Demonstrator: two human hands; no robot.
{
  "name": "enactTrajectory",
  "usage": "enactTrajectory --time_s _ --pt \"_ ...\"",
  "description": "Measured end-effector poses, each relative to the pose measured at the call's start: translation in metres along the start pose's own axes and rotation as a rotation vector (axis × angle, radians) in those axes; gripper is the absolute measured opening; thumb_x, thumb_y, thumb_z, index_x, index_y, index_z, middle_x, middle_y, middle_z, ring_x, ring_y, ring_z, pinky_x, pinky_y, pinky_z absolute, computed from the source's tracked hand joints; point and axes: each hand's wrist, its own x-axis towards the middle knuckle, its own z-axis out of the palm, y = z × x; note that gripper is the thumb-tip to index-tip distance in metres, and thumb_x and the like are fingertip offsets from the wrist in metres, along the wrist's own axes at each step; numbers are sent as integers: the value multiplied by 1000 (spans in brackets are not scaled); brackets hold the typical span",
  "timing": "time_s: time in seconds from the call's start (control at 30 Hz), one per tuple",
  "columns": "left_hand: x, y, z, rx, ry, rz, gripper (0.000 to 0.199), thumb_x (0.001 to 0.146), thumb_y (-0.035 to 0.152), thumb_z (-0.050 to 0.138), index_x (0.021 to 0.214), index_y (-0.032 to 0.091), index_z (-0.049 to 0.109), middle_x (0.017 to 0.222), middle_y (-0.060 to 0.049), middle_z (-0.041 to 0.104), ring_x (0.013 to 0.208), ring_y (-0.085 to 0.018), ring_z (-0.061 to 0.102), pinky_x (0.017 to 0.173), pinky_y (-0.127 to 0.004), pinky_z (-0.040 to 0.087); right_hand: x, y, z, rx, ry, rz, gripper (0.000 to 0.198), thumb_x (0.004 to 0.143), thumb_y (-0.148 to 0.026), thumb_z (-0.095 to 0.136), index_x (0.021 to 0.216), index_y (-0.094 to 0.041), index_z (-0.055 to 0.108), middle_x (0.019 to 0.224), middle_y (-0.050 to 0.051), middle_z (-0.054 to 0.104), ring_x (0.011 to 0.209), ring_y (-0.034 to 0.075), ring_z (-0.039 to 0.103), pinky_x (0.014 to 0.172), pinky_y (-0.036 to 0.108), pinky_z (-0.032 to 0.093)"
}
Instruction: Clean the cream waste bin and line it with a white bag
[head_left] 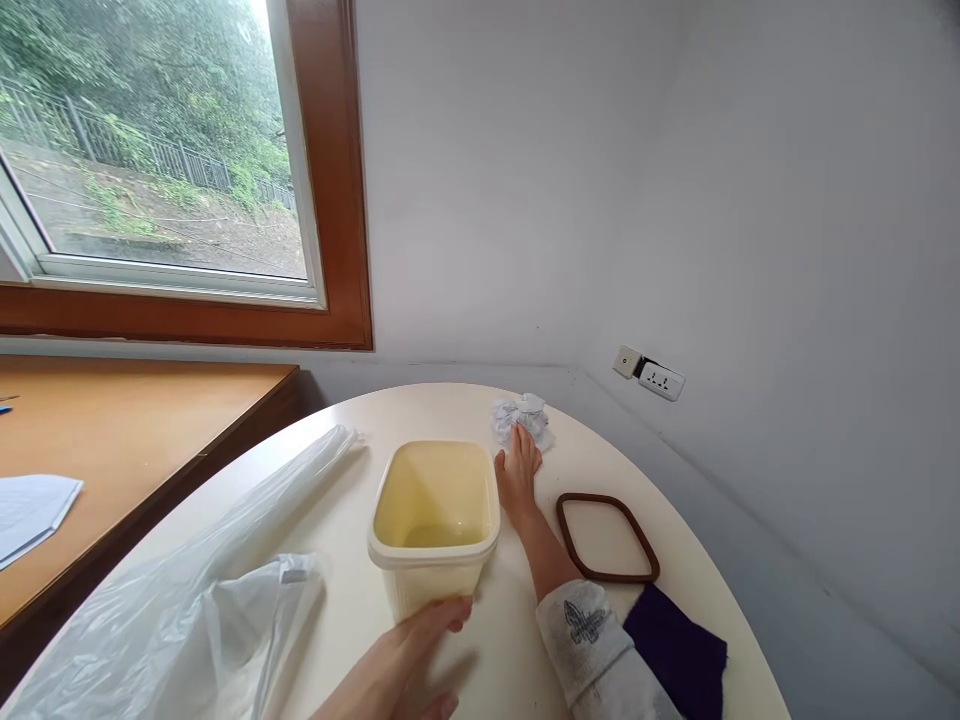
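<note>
A cream plastic bin (431, 580) with a rounded square opening stands upright on the round table, and its inside looks bare. My left hand (420, 640) is at its near side, fingers stretched along the wall and apparently touching it, not wrapped round it. Farther off to the right, my right hand (520, 468) reaches past the bin, its stretched fingers at the near edge of a crumpled white, thin plastic or paper bundle (525, 412). The fingertips appear to touch the bundle without closing round it. A brown rounded square frame (652, 560) lies flat right of my right forearm.
Clear plastic sheeting (202, 570) spreads over the left of the white round table (442, 400). Dark purple cloth (679, 650) lies beside my right sleeve. A wooden desk (150, 420) holding papers (34, 510) adjoins at left. Walls and a socket (661, 380) stand behind.
</note>
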Motion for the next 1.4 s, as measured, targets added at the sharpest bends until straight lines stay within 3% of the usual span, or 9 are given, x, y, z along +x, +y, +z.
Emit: enactTrajectory --time_s 0.3,0.6,0.8,0.97,1.13,1.27,1.4 --pt "-1 -28 -1 -57 -317 -14 69 85 26 47 140 34 8 140 -7 38 125 -23 40 103 -37 36 -12 -11 -5 127 -45 -28 49 85 -22 29 132 -11 38 138 15 38 130 23 28 106 45 24" --pt "-2 -34 5 -111 -223 -46 70 84 29 49 142 31 11 147 -7 26 132 -27 29 108 -46 25 -20 -24 -20 278 5 1 44 85 -22 29 123 -12 49 128 14 48 123 21 39 101 42 34" --pt "0 -22 0 -161 -168 -79 65 85 29 51 142 30 19 147 -6 28 132 -26 29 108 -44 25 -40 -31 -35 381 45 40 41 84 -19 31 119 -15 53 123 12 51 118 20 44 98 41 38" --pt "1 -18 -2 -156 -215 -159 65 87 33 47 142 30 13 149 -6 20 135 -25 22 109 -44 20 -65 -39 -62 487 14 115 38 87 -26 33 117 -16 54 122 11 51 117 19 44 101 41 35" --pt "2 -13 -1 -249 -142 -215 62 88 33 46 142 28 15 147 -9 25 134 -25 25 109 -45 21 -100 -48 -97 580 -86 161 35 89 -32 38 117 -21 54 123 9 51 117 20 45 99 41 37" --pt "3 -8 3 -340 -111 -253 62 87 36 47 141 29 17 145 -9 29 133 -26 27 108 -46 23 -129 -56 -121 589 -178 99 32 90 -29 38 116 -23 56 120 9 53 116 20 47 97 39 41" --pt "6 -4 12 -585 -32 -305 58 88 41 45 139 30 20 142 -8 33 128 -24 35 105 -41 31 -146 -69 -137 559 -237 -25 33 89 -20 39 117 -24 55 116 8 55 112 18 51 95 35 44"
